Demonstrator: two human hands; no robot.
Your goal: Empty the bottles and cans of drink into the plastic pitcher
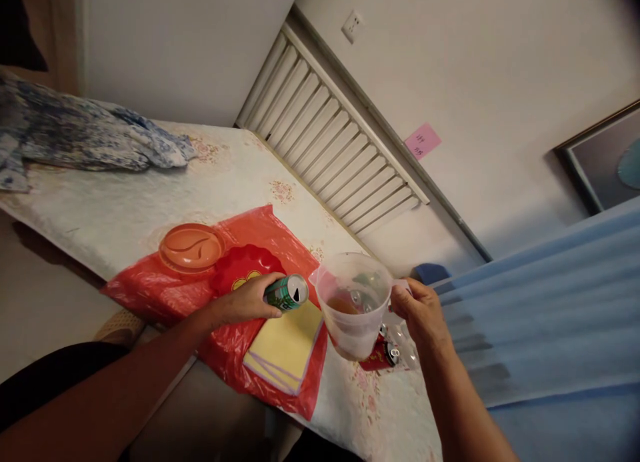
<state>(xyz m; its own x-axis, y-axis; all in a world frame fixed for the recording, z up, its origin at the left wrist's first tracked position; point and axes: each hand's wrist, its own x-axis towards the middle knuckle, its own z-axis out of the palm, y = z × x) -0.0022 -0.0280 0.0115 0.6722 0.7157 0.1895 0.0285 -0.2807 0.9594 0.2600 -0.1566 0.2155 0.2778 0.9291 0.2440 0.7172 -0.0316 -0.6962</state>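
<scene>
My left hand (253, 297) is wrapped round a green can (284, 293), tilted so that its opened top faces right. Just right of it, my right hand (417, 305) grips the handle of a clear plastic measuring jug (354, 315). Some brown liquid lies inside the jug, which is held above the table. Can and jug are a small gap apart. Below and between them is a folded yellow cloth (287, 349). A red scalloped plate (250, 262) is partly behind my left hand.
A red plastic sheet (165, 289) lies on the flowered tablecloth (225, 182), with an orange divided dish (193, 247) on it. Red cans (380, 355) stand behind the jug. A patterned cloth (95, 132) lies far left. A radiator (330, 135) and a blue curtain (545, 315) border the table.
</scene>
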